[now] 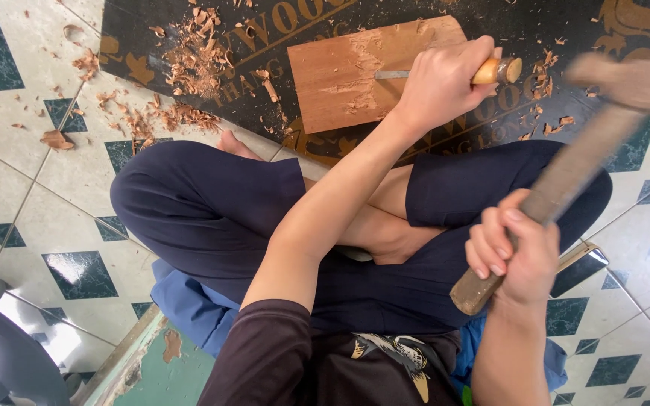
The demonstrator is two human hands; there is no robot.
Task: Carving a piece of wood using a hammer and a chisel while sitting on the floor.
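On the tiled floor (16, 180), a person sits cross-legged in dark trousers, looking down on a dark mat (212, 113) with gold lettering spread out in front of the knees. On the mat lies a reddish wooden board (332, 83), flat and roughly rectangular, with one corner rounded off. A pale, rough patch runs down its middle, where the surface has been cut away; the rest of the face looks smooth and uncut, so the carving seems well begun but far from finished. How deep the cut goes cannot be told from here.

Wood chips (189, 60) lie thick on the mat to the left of the board and spill onto the tiles, with a thinner scatter on the right, a sign that a fair amount of wood has already come off.

The right hand (509, 256) is closed tightly around the handle of a wooden mallet (566, 180), which is raised over the right knee, its head blurred and well apart from the board.

The left hand (441, 83) is wrapped fully around a chisel (494, 71) with a yellow wooden handle; the butt sticks out past the fingers, and the metal blade rests on the board at the edge of the pale patch.
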